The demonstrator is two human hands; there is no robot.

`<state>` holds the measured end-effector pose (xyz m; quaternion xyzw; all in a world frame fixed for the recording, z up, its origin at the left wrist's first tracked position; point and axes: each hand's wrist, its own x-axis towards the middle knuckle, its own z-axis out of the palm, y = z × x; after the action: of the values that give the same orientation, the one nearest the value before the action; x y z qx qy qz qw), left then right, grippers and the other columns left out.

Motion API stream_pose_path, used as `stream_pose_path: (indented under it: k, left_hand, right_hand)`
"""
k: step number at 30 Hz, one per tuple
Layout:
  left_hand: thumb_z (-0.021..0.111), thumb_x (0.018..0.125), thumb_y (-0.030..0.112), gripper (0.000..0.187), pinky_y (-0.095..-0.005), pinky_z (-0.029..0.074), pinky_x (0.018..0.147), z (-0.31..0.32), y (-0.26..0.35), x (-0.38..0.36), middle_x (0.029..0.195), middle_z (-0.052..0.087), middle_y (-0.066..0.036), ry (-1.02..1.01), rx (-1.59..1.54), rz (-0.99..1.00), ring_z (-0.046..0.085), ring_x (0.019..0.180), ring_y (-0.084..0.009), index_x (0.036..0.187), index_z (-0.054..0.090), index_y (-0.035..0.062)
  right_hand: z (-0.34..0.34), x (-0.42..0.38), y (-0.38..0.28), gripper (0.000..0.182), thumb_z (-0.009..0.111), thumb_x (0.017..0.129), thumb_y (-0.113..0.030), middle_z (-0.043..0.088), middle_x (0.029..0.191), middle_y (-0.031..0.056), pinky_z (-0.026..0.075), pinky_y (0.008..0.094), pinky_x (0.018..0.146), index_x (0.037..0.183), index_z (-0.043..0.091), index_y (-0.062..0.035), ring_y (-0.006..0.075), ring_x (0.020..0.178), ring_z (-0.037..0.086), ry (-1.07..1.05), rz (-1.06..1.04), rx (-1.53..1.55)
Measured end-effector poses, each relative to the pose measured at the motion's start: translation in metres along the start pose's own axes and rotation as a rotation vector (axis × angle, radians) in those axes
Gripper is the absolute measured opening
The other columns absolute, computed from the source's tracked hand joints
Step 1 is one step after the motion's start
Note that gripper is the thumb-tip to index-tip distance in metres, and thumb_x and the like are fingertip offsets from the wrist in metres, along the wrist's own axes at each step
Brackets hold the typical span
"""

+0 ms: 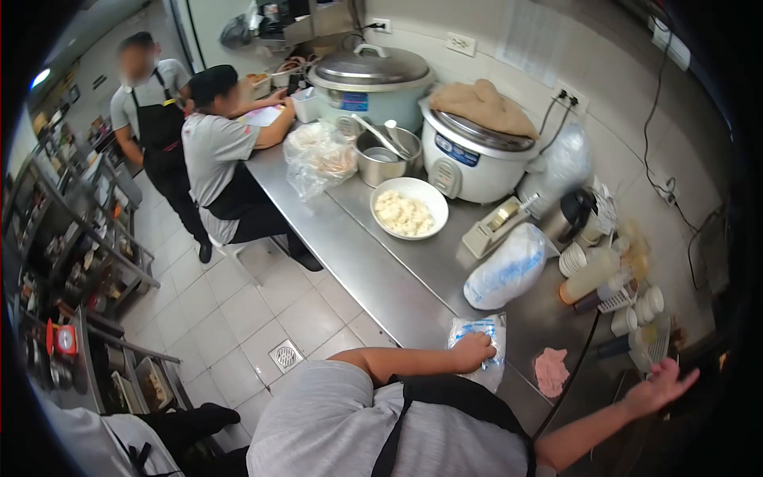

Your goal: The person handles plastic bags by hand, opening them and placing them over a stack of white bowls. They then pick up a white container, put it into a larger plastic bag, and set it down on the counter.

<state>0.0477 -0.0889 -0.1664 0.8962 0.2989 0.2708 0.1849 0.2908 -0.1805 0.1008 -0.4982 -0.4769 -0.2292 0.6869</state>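
My left hand (474, 353) rests with curled fingers on a flat pack of clear plastic bags (490, 324) with blue print, lying on the steel table. Out to the right, my right hand (661, 386) is held open, palm partly up and fingers apart, with nothing in it. Between the two hands lies a crumpled pink cloth (551, 372). Just beyond the pack stands a bulging clear plastic sleeve (506, 266) with blue print, beside a tape dispenser (494, 229). Farther off is a white bowl (439, 208) of pale, lumpy food.
Two large rice cookers (369, 75) (483, 168) stand along the wall, near a steel pot (373, 169) with utensils. Bottles (588, 274) and cups crowd the right side. One co-worker (218, 151) sits at the table; another (155, 111) stands behind. Shelves (71, 215) line the left.
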Motion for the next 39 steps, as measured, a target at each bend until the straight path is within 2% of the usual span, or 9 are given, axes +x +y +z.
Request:
stream_pose_path:
  k: [3, 5, 7, 8, 12, 14, 26, 32, 39]
  left_hand:
    - [0.054, 0.060, 0.006, 0.019, -0.0361, 0.038, 0.065, -0.006, -0.015, -0.001, 0.082, 0.049, -0.010, -0.008, 0.020, -0.059, 0.047, 0.082, -0.0271, 0.079, 0.055, 0.0116]
    - [0.056, 0.060, 0.011, 0.017, -0.0370, 0.038, 0.069, -0.030, -0.008, 0.000, 0.089, 0.049, -0.011, 0.080, -0.077, -0.009, 0.046, 0.088, -0.0284, 0.078, 0.057, 0.0118]
    - [0.058, 0.060, 0.017, 0.017, -0.0380, 0.036, 0.073, -0.049, 0.009, 0.001, 0.095, 0.047, -0.013, 0.084, -0.166, 0.127, 0.044, 0.093, -0.0292, 0.076, 0.059, 0.0120]
    - [0.059, 0.059, 0.021, 0.019, -0.0387, 0.035, 0.076, -0.054, 0.021, 0.001, 0.099, 0.047, -0.013, 0.042, -0.207, 0.233, 0.043, 0.096, -0.0292, 0.075, 0.060, 0.0120]
    - [0.060, 0.057, 0.030, 0.025, -0.0406, 0.031, 0.082, 0.024, 0.002, -0.016, 0.107, 0.044, -0.014, -0.080, 0.268, 0.064, 0.039, 0.103, -0.0280, 0.072, 0.063, 0.0106]
    - [0.058, 0.059, 0.030, 0.027, -0.0404, 0.030, 0.082, -0.020, 0.013, -0.019, 0.107, 0.044, -0.014, -0.165, 0.307, -0.029, 0.037, 0.105, -0.0283, 0.075, 0.063, 0.0094]
    - [0.052, 0.065, 0.025, 0.015, -0.0350, 0.033, 0.071, -0.033, 0.002, -0.026, 0.085, 0.051, -0.004, -0.043, 0.231, -0.069, 0.045, 0.090, -0.0194, 0.065, 0.061, 0.0122]
    - [0.059, 0.063, 0.024, 0.012, -0.0364, 0.036, 0.068, -0.031, -0.003, -0.028, 0.081, 0.052, -0.004, 0.014, -0.026, -0.196, 0.048, 0.086, -0.0213, 0.064, 0.058, 0.0124]
    - [0.060, 0.064, 0.023, 0.014, -0.0405, 0.037, 0.068, -0.043, -0.005, -0.024, 0.079, 0.052, -0.007, -0.084, -0.174, -0.285, 0.049, 0.084, -0.0253, 0.065, 0.055, 0.0098]
  right_hand:
    - [0.003, -0.006, 0.014, 0.029, 0.045, 0.081, -0.011, 0.046, 0.075, 0.0056, 0.035, 0.0232, 0.060, 0.107, 0.041, 0.0018, 0.0130, 0.066, 0.041, -0.111, 0.081, 0.345]
    - [0.026, -0.054, 0.018, 0.013, 0.048, 0.076, -0.002, 0.045, 0.073, 0.0042, 0.039, 0.0254, 0.063, 0.089, 0.050, -0.0019, 0.0133, 0.069, 0.044, -0.634, 0.111, 0.013]
    - [0.050, -0.117, 0.002, 0.018, 0.056, 0.067, -0.005, 0.050, 0.076, 0.0060, 0.042, 0.0254, 0.063, 0.085, 0.052, -0.0020, 0.0136, 0.067, 0.050, -1.092, 0.659, -0.165]
    - [0.057, -0.134, -0.010, 0.025, 0.062, 0.064, -0.011, 0.053, 0.077, 0.0068, 0.043, 0.0261, 0.061, 0.085, 0.052, -0.0013, 0.0137, 0.066, 0.052, -1.465, 0.314, -0.467]
    - [0.038, -0.290, 0.063, 0.022, 0.060, 0.070, -0.014, 0.054, 0.070, 0.0070, 0.042, 0.0256, 0.056, 0.081, 0.050, 0.0020, 0.0117, 0.061, 0.051, -1.214, 0.903, 0.117]
    - [0.037, -0.301, 0.058, 0.018, 0.058, 0.073, -0.014, 0.052, 0.064, 0.0059, 0.041, 0.0250, 0.053, 0.077, 0.048, 0.0019, 0.0113, 0.056, 0.050, -1.219, 1.042, 0.146]
    - [0.068, -0.277, 0.027, 0.009, 0.050, 0.077, -0.007, 0.053, 0.066, 0.0046, 0.042, 0.0214, 0.051, 0.082, 0.048, 0.0002, 0.0081, 0.057, 0.049, -1.184, 1.260, 0.414]
    - [0.070, -0.270, 0.004, 0.051, 0.061, 0.069, -0.010, 0.042, 0.101, 0.0096, 0.042, 0.0232, 0.064, 0.114, 0.039, -0.0012, 0.0121, 0.076, 0.049, -1.140, 1.102, 0.377]
    - [0.076, -0.295, 0.015, 0.061, 0.062, 0.063, -0.005, 0.040, 0.099, 0.0107, 0.042, 0.0275, 0.065, 0.119, 0.037, -0.0100, 0.0194, 0.082, 0.047, -1.139, 0.375, 0.211]
